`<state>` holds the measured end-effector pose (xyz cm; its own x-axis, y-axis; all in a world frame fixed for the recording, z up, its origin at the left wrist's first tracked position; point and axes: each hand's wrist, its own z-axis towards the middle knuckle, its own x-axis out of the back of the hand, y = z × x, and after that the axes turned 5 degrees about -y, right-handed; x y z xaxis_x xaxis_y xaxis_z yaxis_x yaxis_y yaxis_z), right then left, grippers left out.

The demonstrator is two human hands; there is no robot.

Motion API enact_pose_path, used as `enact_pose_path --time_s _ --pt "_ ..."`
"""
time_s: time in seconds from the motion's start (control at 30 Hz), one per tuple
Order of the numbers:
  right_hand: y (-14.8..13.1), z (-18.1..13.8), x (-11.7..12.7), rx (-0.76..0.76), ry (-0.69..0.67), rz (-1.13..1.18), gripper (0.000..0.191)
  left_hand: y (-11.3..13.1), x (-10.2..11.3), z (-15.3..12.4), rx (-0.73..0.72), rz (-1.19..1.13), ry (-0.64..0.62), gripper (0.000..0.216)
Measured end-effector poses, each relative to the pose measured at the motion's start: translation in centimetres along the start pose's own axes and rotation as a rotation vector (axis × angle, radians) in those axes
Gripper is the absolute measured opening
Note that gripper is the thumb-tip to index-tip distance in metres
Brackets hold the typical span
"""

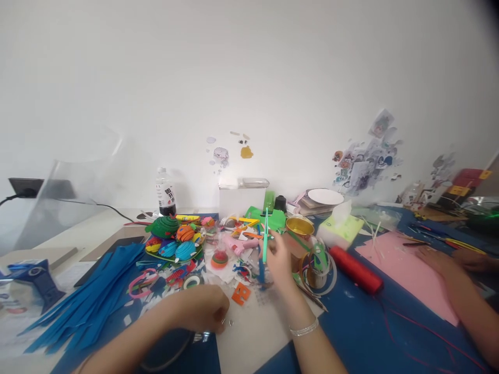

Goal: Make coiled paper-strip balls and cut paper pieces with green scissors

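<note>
My right hand (279, 259) is closed around a slim, bright green pen-like tool (265, 241), held upright over the cluttered middle of the table. Lower and to the left, my left hand (208, 309) is curled with its fingertips down near a pale sheet (247, 332). Whatever it pinches, if anything, is hidden or too small to name. A cut orange piece (240, 294) lies on the sheet between the hands. Beyond it sits a round coil of red, orange and green paper (219, 259). A roll of tape (192, 281) lies just past my left hand.
Blue paper strips (93, 291) fan out at left. Colourful coiled paper shapes fill a green plate (171, 258). A bottle (166, 192) stands behind. Right are a gold bowl (300, 226), tissue pack (338, 228), red thread spool (356, 270) and another person's hand (432, 257) on pink paper (405, 275).
</note>
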<state>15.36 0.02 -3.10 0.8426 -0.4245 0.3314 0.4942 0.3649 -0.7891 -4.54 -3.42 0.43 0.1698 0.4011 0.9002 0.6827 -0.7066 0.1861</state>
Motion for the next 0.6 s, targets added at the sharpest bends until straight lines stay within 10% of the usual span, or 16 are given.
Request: enact_pose_path --time_s 0.6 --pt "-0.5 0.4 1.0 -0.037 -0.182 -0.585 0.021 -1.1 -0.3 -1.7 -0.014 -0.15 0.144 0.018"
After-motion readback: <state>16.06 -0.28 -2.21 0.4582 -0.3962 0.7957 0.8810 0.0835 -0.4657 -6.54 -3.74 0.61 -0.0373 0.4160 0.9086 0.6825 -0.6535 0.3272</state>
